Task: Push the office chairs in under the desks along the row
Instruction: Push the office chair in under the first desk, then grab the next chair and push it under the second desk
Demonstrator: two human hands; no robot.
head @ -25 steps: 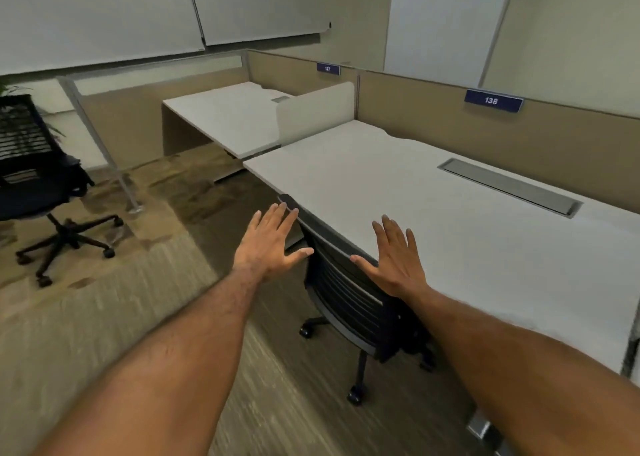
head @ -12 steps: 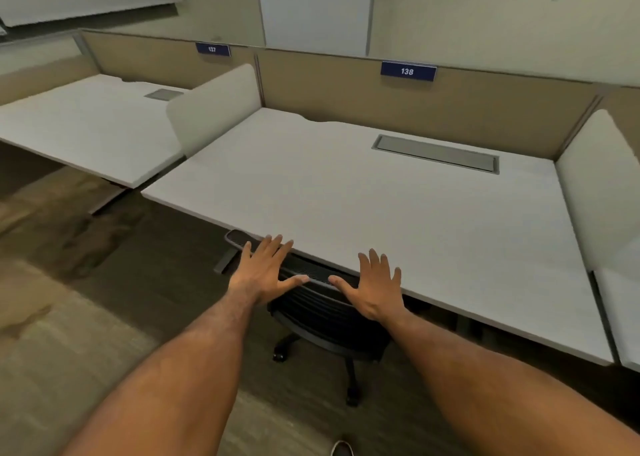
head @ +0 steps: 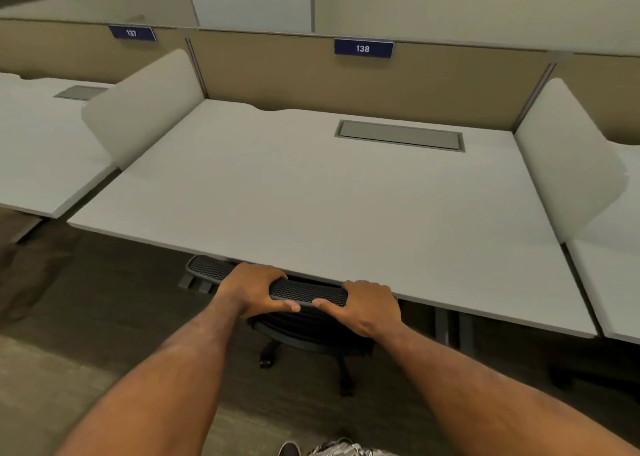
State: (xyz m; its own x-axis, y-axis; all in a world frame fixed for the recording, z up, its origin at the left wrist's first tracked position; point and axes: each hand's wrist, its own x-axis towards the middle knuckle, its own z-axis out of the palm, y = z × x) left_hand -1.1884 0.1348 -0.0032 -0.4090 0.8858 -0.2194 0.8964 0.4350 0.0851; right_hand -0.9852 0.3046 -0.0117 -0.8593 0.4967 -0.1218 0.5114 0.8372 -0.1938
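Head view, both hands clamped on chair backrest (head: pixel 308 291), lying along desk (head: pixel 311 195) edge

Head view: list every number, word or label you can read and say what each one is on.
"138": white digits on a blue plate on the tan partition behind the near desk.
"137": white digits on a blue plate on the partition behind the desk to the left, slightly blurred but legible.
No other text is visible.

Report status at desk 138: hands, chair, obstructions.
Left hand and right hand gripping chair backrest top. Chair at desk edge, seat underneath. No obstruction visible.
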